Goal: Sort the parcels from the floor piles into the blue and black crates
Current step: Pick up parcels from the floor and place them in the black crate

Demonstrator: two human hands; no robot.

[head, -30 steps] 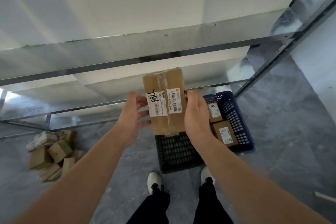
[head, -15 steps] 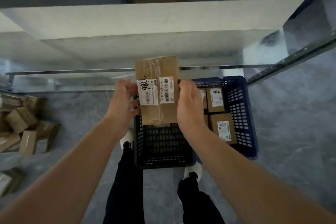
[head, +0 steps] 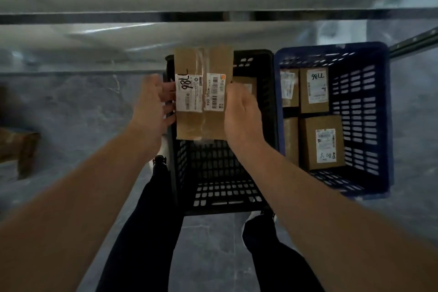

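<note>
I hold a brown cardboard parcel [head: 203, 92] with two white labels, one hand-marked "98L", above the black crate [head: 220, 194]. My left hand [head: 151, 111] grips its left edge and my right hand [head: 241, 116] grips its right edge. Another parcel shows partly behind my right hand inside the black crate. To the right stands the blue crate [head: 365, 106], holding several labelled brown parcels [head: 322, 142].
A metal shelf rail [head: 213, 16] runs across just beyond the crates. Loose brown parcels [head: 21, 147] lie blurred on the grey floor at the far left. My legs stand at the black crate's near side.
The view has swung down and closer, so both crates now sit larger and directly below. The parcel stays held in both hands and now hangs over the black crate's far left part.
</note>
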